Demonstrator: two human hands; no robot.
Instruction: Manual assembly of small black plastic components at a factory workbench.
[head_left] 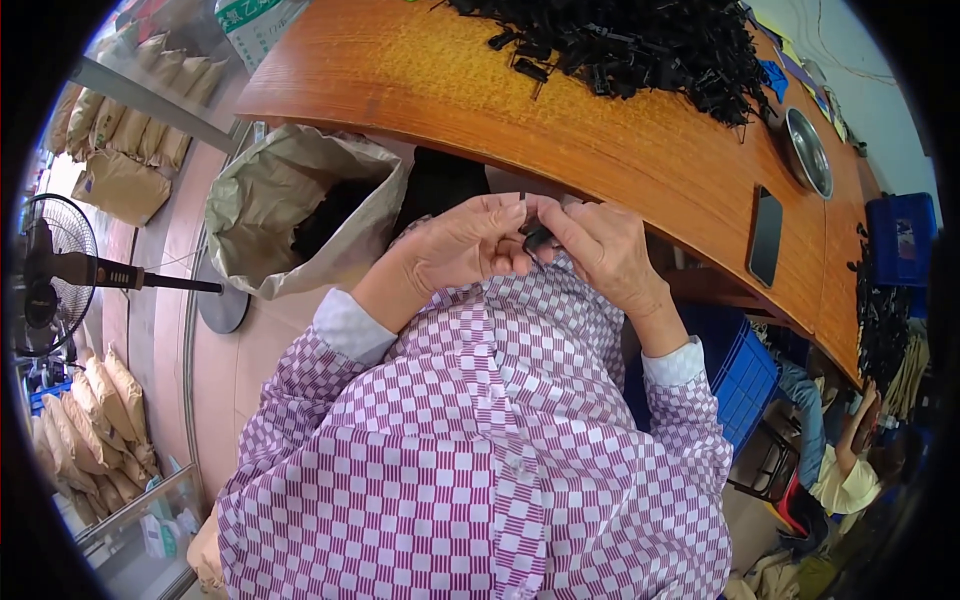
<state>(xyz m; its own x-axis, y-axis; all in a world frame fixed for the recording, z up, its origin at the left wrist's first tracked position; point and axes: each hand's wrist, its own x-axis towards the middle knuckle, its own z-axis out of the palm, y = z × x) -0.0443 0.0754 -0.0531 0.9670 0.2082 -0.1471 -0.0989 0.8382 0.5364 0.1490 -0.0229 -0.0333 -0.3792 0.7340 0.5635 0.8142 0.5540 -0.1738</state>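
Note:
Close together in front of my chest, at the table's near edge, are my left hand (465,240) and my right hand (605,250). Between their fingers is a small black plastic part (537,238), mostly hidden by the fingertips. My left thumb and fingers pinch one side of it. The right thumb and curled fingers close on the other side. On the far part of the wooden table (420,80) lies a big heap of similar black plastic parts (640,50), with a few strays at its near left edge.
An open paper sack (265,225) with dark contents stands left below the table edge. A phone (766,235) and a metal bowl (808,152) lie on the table's right. A black fan (60,270) stands far left. A blue crate (745,375) and another person (845,475) are at right.

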